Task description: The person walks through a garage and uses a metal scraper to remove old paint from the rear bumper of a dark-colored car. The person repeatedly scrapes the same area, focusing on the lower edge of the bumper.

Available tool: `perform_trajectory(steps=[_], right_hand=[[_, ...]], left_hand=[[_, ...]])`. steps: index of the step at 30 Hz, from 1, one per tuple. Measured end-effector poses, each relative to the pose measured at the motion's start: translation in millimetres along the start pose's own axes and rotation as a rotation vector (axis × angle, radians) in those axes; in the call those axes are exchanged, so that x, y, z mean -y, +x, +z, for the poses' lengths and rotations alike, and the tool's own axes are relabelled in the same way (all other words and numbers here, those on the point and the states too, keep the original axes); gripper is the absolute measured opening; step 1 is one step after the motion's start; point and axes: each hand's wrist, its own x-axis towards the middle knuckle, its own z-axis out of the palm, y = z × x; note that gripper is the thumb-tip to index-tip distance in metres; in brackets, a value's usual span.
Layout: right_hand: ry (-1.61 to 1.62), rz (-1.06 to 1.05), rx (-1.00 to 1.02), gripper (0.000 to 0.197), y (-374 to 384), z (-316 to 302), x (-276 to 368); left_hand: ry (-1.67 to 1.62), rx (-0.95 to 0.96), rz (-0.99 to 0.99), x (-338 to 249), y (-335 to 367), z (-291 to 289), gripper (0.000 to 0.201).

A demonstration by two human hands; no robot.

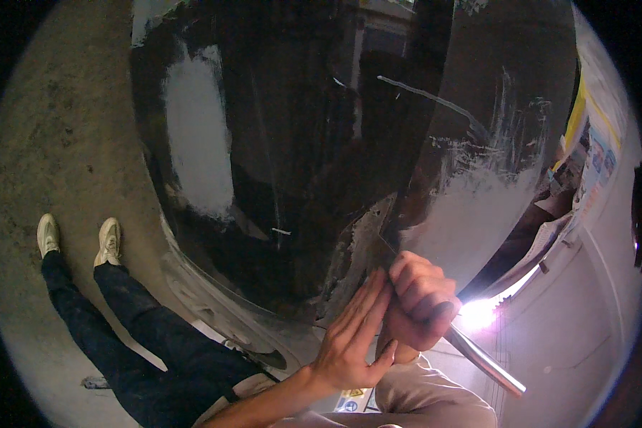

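Note:
My left hand [353, 339] is stretched flat with its fingers pointing up, close beside my right fist. It lies near the lower edge of a dark car body panel [321, 164]; whether it touches the panel I cannot tell. My right hand [422, 299] is wrapped round a shiny metal rod-like tool [488, 364], whose bare end sticks out to the lower right. The tool's other end is hidden by the hand. Above the hands is a rough grey, scraped area [360, 250]. A broad smooth grey patch [471, 214] covers the panel to the right.
Another grey patch [198, 135] lies on the panel's left. Printed paper masking [585, 171] hangs along the right edge near a bright light [481, 312]. Left, another person's dark-trousered legs [93, 314] and pale shoes stand on the floor [78, 143]. Beige trousers [435, 392] show below my hands.

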Motion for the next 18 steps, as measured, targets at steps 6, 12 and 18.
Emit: perform_trajectory(steps=[6, 12, 18], right_hand=[[-0.059, 0.129, -0.006, 0.052, -7, -1, 10], [0.101, -0.138, -0.084, 0.058, 31, 0, -3], [0.058, -0.109, -0.017, 0.058, 57, 4, -13]], left_hand=[[0.002, 0.000, 0.034, -2, -7, -2, 0.076], [0.024, 0.021, 0.122, -12, 31, -5, 0.077], [0.067, -0.006, 0.178, -15, 52, -10, 0.077]])
